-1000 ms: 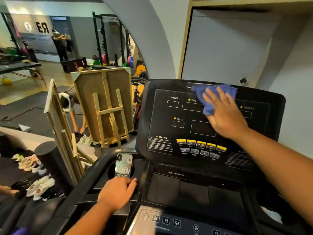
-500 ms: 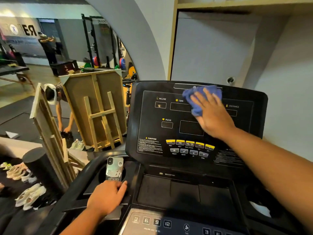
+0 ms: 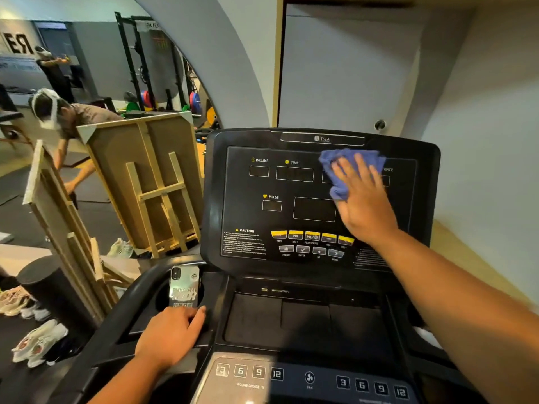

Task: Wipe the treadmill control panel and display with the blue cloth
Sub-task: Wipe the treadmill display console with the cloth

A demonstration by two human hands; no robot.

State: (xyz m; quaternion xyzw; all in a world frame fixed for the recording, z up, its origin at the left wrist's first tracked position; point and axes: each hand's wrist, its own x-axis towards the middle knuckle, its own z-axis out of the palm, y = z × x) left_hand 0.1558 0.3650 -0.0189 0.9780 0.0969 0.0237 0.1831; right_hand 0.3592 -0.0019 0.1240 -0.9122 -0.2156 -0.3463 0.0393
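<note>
1. Wiping in progress: right hand (image 3: 364,202), fingers straight and spread, presses the blue cloth (image 3: 347,167) flat on the upper right of the display (image 3: 294,199); left hand (image 3: 172,333) rests loosely curled on the console edge, gripping nothing, just below a phone (image 3: 184,285)
2. Judged progress: midway at most; button rows (image 3: 310,243) and lower control panel (image 3: 309,377) seemingly not yet reached
3. Count: one cloth; one phone; two hands; five yellow keys, four grey keys

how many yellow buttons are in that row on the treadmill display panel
5, side by side under the large dark window: PREV, NEXT, PLAY/PAUSE, then two volume buttons. The right hand may hide more.
</note>
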